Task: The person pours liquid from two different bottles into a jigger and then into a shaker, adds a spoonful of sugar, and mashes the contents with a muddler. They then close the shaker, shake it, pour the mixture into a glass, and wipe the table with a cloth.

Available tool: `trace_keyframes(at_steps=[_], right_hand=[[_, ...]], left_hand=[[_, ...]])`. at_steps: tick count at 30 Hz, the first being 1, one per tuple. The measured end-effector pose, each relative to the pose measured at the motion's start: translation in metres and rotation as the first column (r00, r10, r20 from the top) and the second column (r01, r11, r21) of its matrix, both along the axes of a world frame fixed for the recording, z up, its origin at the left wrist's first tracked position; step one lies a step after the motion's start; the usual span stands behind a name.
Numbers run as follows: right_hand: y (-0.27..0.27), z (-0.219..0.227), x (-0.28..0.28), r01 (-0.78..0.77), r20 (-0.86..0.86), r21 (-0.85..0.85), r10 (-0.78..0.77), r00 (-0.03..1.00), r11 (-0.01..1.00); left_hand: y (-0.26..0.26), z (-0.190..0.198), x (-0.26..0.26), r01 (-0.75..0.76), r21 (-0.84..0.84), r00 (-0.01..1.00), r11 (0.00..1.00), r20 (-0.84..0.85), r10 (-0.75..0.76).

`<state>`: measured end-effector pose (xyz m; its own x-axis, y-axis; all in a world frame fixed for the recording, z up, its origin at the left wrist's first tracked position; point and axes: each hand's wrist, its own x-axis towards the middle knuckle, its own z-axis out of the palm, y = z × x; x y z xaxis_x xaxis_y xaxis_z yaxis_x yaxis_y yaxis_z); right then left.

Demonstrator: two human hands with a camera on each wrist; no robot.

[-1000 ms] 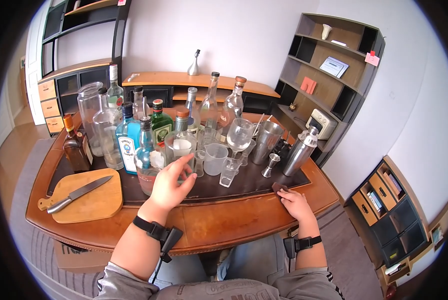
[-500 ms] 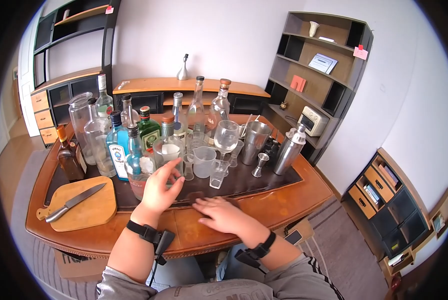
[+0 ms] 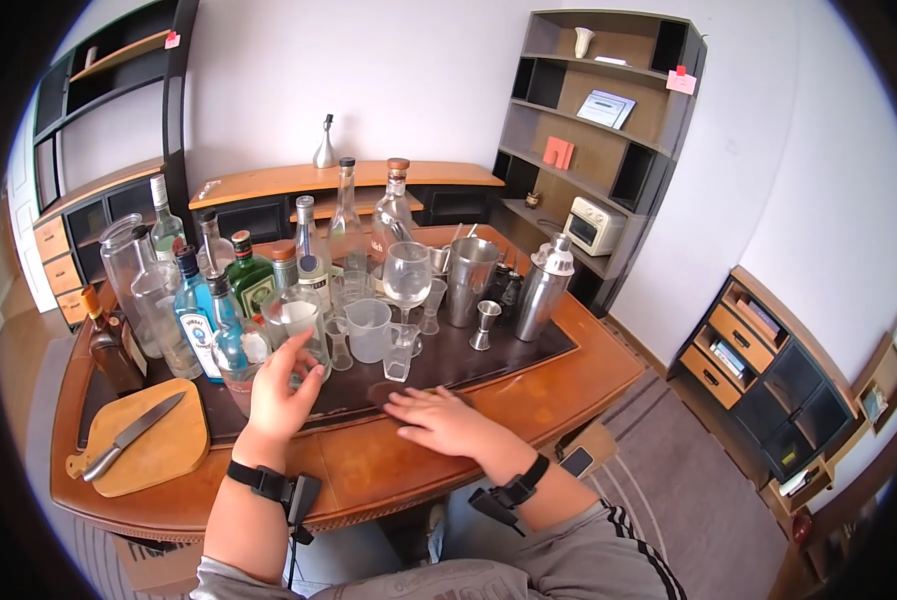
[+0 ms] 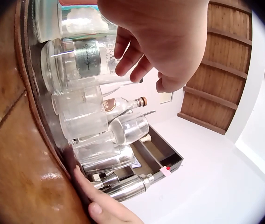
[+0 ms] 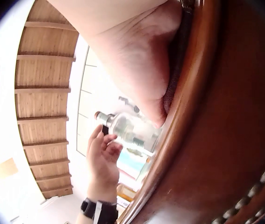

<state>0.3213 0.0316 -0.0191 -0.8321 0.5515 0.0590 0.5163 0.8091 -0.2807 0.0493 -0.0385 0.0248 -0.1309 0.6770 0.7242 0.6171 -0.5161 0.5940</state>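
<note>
My right hand (image 3: pixel 443 422) lies palm down, fingers stretched, over a dark brown flat piece (image 3: pixel 380 392) at the front of the table's dark inlay. In the right wrist view a dark edge of the piece (image 5: pixel 171 91) shows under the palm. Raised in front of a clear mixing glass (image 3: pixel 308 350), my left hand (image 3: pixel 280 395) has loosely bent fingers and holds nothing. The left wrist view has this hand (image 4: pixel 162 42) beside a labelled clear bottle (image 4: pixel 86 63). A small angular glass (image 3: pixel 399 358) stands just beyond the right fingertips.
Several bottles crowd the left, including a blue one (image 3: pixel 196 318). A knife (image 3: pixel 133 437) lies on a wooden board (image 3: pixel 173 458). A stemmed glass (image 3: pixel 408 275), frosted cup (image 3: pixel 368 332), metal tumbler (image 3: pixel 470 285), jigger (image 3: pixel 485 325) and shaker (image 3: pixel 543 295) stand behind and to the right.
My right hand has moved left along the table front with the brown piece, from pinching it to lying flat over it. The left hand stays raised; the head view has turned right.
</note>
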Motion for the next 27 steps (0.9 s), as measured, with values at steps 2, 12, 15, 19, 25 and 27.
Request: trace_keyframes(at_steps=[2, 12, 15, 19, 25, 27], right_hand=[[0.012, 0.0, 0.031, 0.117, 0.014, 0.028, -0.117, 0.993, 0.993], [0.087, -0.004, 0.195, 0.745, -0.004, 0.093, -0.748, 0.663, 0.66], [0.083, -0.006, 0.189, 0.783, -0.005, 0.127, -0.789, 0.614, 0.609], [0.028, 0.004, 0.106, 0.432, -0.06, 0.233, -0.43, 0.901, 0.871], [-0.063, -0.008, 0.034, -0.016, -0.044, 0.206, 0.025, 0.999, 0.978], [-0.052, -0.002, 0.052, -0.034, 0.012, 0.161, 0.033, 0.999, 0.986]], left_hand=[[-0.001, 0.0, 0.001, -0.002, -0.016, 1.0, 1.0, -0.001, 0.002], [-0.002, 0.001, 0.0, 0.003, -0.03, 1.0, 1.0, -0.005, -0.004], [-0.002, 0.003, 0.002, 0.003, -0.03, 1.0, 1.0, -0.011, -0.003], [-0.003, 0.003, 0.004, 0.001, -0.026, 1.0, 1.0, -0.02, -0.002], [-0.002, 0.002, 0.003, -0.003, -0.042, 1.0, 0.999, -0.001, 0.003], [-0.003, 0.001, 0.001, -0.018, -0.034, 1.0, 0.999, -0.007, 0.018]])
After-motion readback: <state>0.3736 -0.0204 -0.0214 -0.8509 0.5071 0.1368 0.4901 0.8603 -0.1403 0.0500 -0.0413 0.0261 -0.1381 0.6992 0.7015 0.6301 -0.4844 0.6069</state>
